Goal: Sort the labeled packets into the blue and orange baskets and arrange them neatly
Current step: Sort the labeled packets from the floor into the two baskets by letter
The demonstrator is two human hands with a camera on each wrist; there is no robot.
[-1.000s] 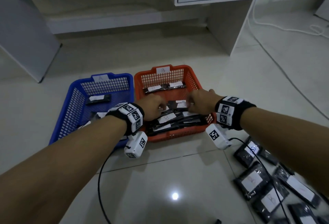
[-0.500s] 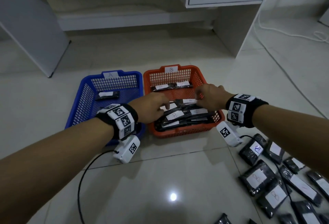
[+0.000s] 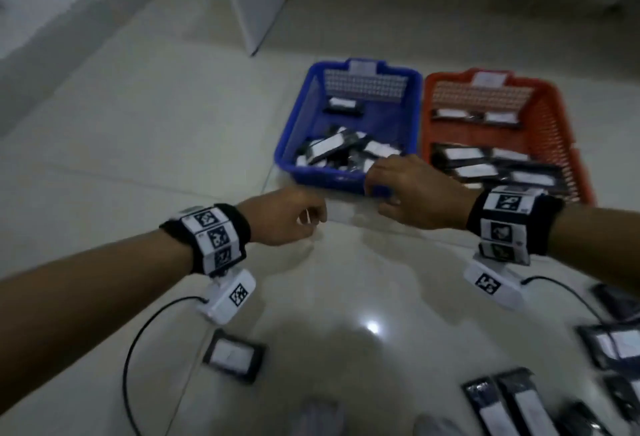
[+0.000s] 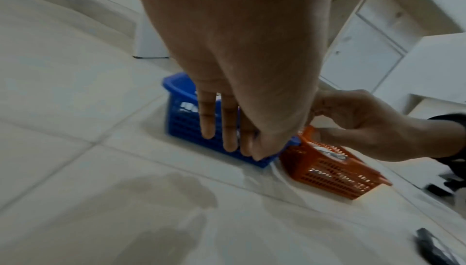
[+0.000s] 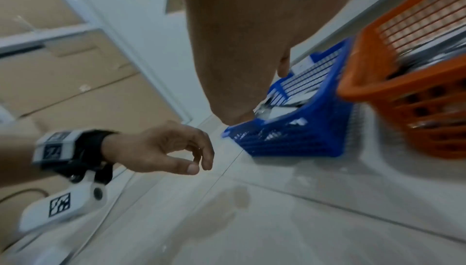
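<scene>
While both hands hang near the blue basket's front rim, laid out as follows:

Blue basket (image 3: pixel 291 148): on the floor, left of the orange one, white tag on its far wall; holds a loose jumble of packets toward the front and one packet alone near the back.
Orange basket (image 3: pixel 568 145): just beside the blue basket, sides nearly touching; white tag on the far wall.
Packets in orange basket (image 3: pixel 485 167): dark with white labels, lying flat in rows, two more near the back wall.
Packets in blue basket (image 3: pixel 332 153): overlapping at odd angles, labels up.
Loose packets (image 3: pixel 519 404): scattered on the floor to the right and front, well apart from the baskets; label writing too blurred to read.
Single packet (image 3: pixel 233 359): flat on the floor below the left forearm, label up.
Right hand (image 3: pixel 415 193): over the blue basket's front right corner, fingers bent and reaching down at the rim; actual grip on the rim cannot be told, nothing seen held.
Left hand (image 3: pixel 287 217): above bare floor just in front of the blue basket, fingers loosely curled, thumb tip close to the forefinger, holding nothing.
Wrist bands (image 3: pixel 211 238): black, with square-patterned markers, a white camera block hanging under each.
Floor (image 3: pixel 138 158): pale glossy tile with a bright light reflection.
</scene>
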